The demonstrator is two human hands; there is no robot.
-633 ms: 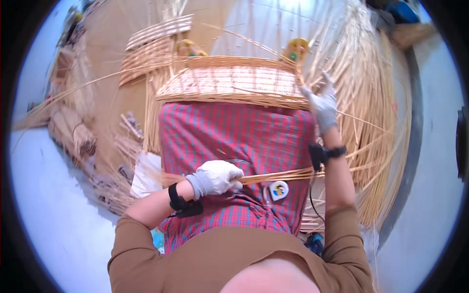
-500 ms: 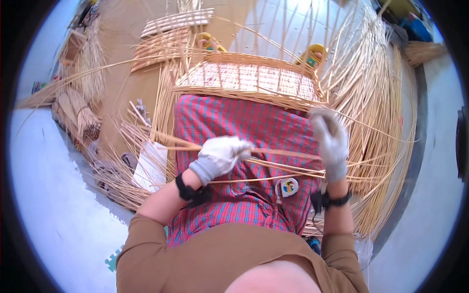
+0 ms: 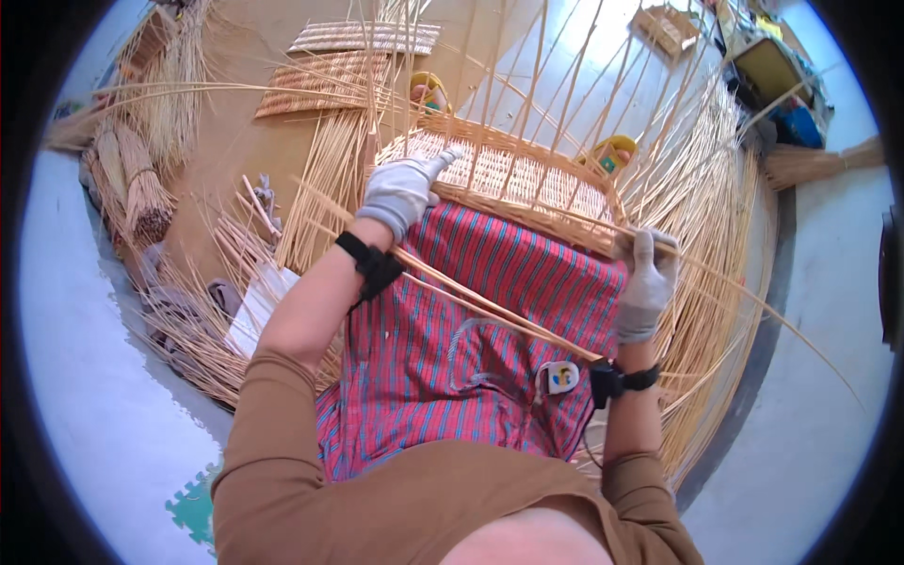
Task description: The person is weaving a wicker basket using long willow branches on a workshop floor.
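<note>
A shallow wicker basket with a woven base and tall upright stakes rests tilted at the far end of my lap. My left hand, in a white glove, lies over its near left corner, index finger reaching across the base and thumb at the rim. At the near right corner my gloved right hand is closed, its thumb on the rim; its other fingers are partly hidden. A long cane strand trails rightward from there. Loose canes cross my lap below both hands.
A white tape measure lies on the red checked cloth. Long canes spread on the right, with bundled canes on the left. Woven panels lie at the far left. A brush-like bundle sits far right.
My left hand has moved from the canes over my lap up to the basket's left corner. My right hand has settled at its right corner. The basket has shifted and tilted.
</note>
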